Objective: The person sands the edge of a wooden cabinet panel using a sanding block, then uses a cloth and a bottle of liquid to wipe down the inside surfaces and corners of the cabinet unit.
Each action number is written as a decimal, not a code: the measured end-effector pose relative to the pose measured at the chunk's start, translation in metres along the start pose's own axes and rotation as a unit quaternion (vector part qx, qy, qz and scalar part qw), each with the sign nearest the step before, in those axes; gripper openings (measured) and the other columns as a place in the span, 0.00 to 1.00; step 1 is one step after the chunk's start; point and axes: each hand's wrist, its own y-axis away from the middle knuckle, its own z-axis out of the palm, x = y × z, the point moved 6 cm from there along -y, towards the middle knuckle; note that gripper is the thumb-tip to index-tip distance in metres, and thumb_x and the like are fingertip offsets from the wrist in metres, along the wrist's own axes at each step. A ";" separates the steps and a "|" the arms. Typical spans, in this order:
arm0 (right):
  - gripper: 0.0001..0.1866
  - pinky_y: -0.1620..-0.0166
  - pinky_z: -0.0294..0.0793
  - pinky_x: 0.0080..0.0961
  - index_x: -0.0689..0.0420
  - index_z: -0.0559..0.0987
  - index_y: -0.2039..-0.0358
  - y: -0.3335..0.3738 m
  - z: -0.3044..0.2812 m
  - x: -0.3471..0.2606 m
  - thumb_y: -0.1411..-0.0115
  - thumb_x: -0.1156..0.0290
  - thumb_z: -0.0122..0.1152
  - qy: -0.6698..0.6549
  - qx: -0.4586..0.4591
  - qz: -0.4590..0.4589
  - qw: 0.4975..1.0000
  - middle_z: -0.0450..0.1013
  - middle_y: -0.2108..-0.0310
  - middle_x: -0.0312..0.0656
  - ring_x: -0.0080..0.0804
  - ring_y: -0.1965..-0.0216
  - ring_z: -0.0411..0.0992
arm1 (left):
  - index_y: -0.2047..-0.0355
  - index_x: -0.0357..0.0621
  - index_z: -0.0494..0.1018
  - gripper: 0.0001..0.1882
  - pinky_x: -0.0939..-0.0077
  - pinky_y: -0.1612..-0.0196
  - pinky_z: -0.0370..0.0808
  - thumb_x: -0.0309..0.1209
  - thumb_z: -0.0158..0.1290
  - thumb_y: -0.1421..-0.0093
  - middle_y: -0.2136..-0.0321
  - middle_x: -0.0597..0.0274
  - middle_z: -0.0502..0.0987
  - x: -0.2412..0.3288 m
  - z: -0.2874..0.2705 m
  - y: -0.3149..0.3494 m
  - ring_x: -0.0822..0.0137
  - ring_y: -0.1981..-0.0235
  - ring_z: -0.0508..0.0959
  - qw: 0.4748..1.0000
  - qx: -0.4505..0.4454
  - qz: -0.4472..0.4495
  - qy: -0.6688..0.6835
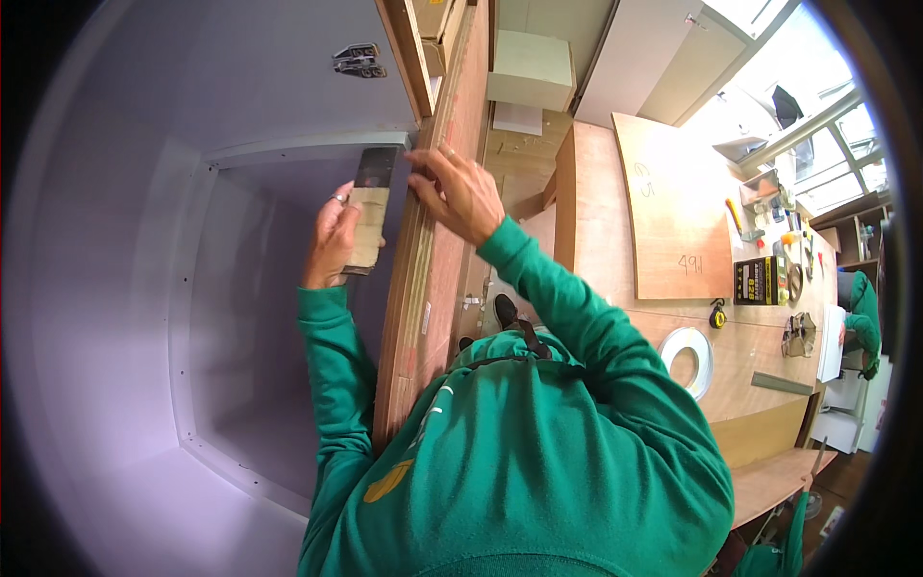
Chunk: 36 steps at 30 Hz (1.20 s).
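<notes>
My left hand is closed around a flat pale wooden block with a black end. The block lies lengthwise at the inner side of the cabinet's wooden edge, and one of my fingertips shows at its far side. My right hand is across from the black end, at the top of that same stacked-board edge. Its fingers are bent, with thumb and forefinger apart near the edge. Whether they touch the wood is hard to tell.
A purple-grey cabinet interior opens at left, with a metal hinge above. Right of me, a wooden workbench carries a loose board, a white tape roll, a tape measure and a black box. Another person's green sleeve shows far right.
</notes>
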 end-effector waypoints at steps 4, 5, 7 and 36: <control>0.11 0.65 0.76 0.41 0.52 0.79 0.57 -0.028 -0.006 0.020 0.38 0.62 0.59 0.124 -0.045 -0.078 0.988 0.76 0.69 0.44 0.47 0.70 0.77 | 0.37 0.37 0.60 0.25 0.77 0.76 0.76 0.32 0.41 0.33 0.64 0.56 0.77 -0.008 -0.005 -0.002 0.69 0.78 0.78 1.000 0.011 0.015 0.013; 0.12 0.66 0.76 0.41 0.52 0.79 0.56 -0.033 -0.005 0.023 0.38 0.63 0.58 0.155 -0.057 -0.094 0.982 0.77 0.69 0.44 0.47 0.70 0.77 | 0.37 0.38 0.60 0.25 0.77 0.76 0.76 0.32 0.41 0.33 0.64 0.56 0.77 -0.007 -0.004 -0.003 0.69 0.78 0.78 1.000 0.010 0.016 0.012; 0.10 0.66 0.76 0.41 0.52 0.79 0.61 -0.036 -0.001 0.031 0.38 0.62 0.58 0.195 -0.078 -0.103 0.972 0.77 0.70 0.44 0.46 0.70 0.77 | 0.37 0.38 0.60 0.25 0.77 0.76 0.76 0.32 0.41 0.33 0.64 0.56 0.76 -0.006 -0.003 -0.002 0.69 0.78 0.78 1.000 0.011 0.017 0.011; 0.51 0.35 0.51 0.61 0.57 0.74 0.43 0.040 0.004 -0.040 0.58 0.29 0.66 0.085 -0.052 -0.051 0.994 0.66 0.42 0.45 0.49 0.37 0.59 | 0.35 0.37 0.57 0.28 0.77 0.69 0.77 0.35 0.44 0.32 0.59 0.60 0.77 -0.006 0.018 -0.007 0.72 0.71 0.77 1.000 -0.030 -0.006 0.001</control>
